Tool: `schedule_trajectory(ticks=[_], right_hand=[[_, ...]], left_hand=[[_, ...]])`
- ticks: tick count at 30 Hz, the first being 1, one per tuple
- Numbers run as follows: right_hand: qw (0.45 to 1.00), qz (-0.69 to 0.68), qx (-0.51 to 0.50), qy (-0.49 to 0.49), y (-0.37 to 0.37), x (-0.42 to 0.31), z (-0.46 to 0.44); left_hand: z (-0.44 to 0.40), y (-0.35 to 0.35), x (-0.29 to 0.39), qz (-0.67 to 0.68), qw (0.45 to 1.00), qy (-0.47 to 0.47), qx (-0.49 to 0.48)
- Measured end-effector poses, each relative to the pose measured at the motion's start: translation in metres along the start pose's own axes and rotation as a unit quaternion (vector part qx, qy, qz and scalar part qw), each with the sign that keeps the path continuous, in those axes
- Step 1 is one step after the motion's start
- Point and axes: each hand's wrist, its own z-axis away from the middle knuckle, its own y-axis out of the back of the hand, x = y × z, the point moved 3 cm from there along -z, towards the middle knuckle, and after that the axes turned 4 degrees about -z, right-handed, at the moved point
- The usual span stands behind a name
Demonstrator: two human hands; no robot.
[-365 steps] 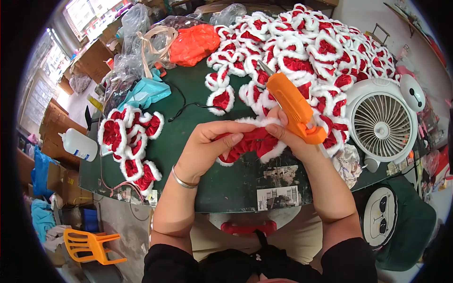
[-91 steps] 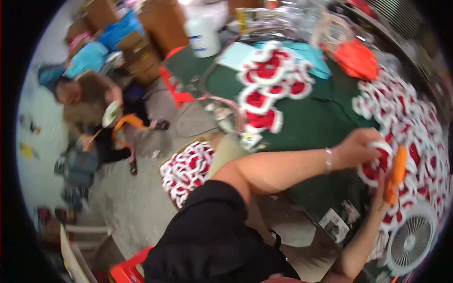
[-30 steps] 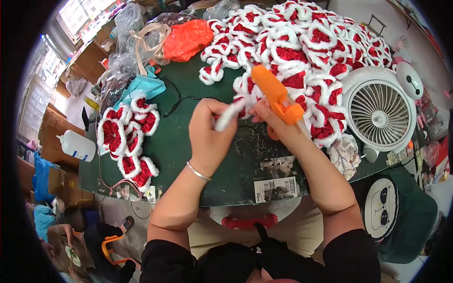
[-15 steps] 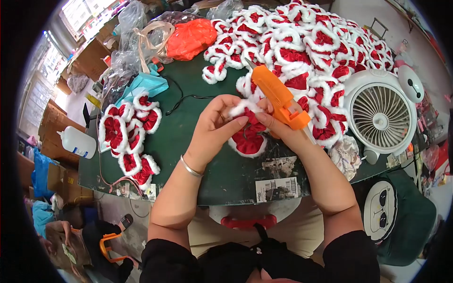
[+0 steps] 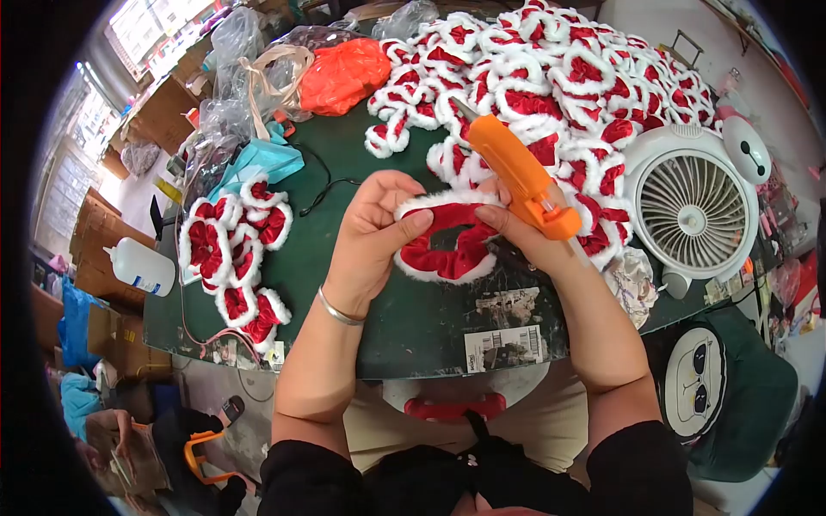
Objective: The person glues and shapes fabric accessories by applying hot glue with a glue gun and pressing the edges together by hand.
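Observation:
A red velvet scrunchie [image 5: 447, 258] edged in white fluff is stretched as an open ring above the green table. My left hand [image 5: 374, 228] pinches its left side between thumb and fingers; a bracelet sits on that wrist. At the ring's upper right, my right hand [image 5: 520, 232] pinches the edge with its thumb. An orange glue gun [image 5: 512, 159] also rests in my right hand, its nozzle pointing up and left toward the heap. The right fingers behind the scrunchie and gun are partly hidden.
A large heap of scrunchies [image 5: 533, 86] covers the table's far side; a smaller pile [image 5: 232, 249] lies left. A white fan [image 5: 688, 215] stands right. Plastic bags [image 5: 344, 73], a black cord [image 5: 323, 185] and a white bottle [image 5: 138, 265] are around. Another person [image 5: 129, 447] sits lower left.
The scrunchie, bunched between my hands before, is now spread open into a ring. My left hand has shifted slightly left, and the glue gun has tipped slightly and moved right.

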Motion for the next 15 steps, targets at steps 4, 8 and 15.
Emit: schedule_trajectory(ticks=[4, 8, 15], right_hand=[[1.0, -0.011, -0.016, -0.009, 0.003, -0.006, 0.0], [0.999, 0.017, -0.032, -0.024, 0.003, -0.007, 0.001], [0.998, 0.043, -0.048, -0.008, -0.001, -0.008, -0.001]], left_hand=[[0.003, 0.0, 0.007, -0.171, 0.985, -0.017, -0.01], [0.004, -0.002, 0.008, -0.286, 0.958, -0.018, -0.019], [0.006, -0.008, 0.016, -0.417, 0.907, -0.015, -0.063]])
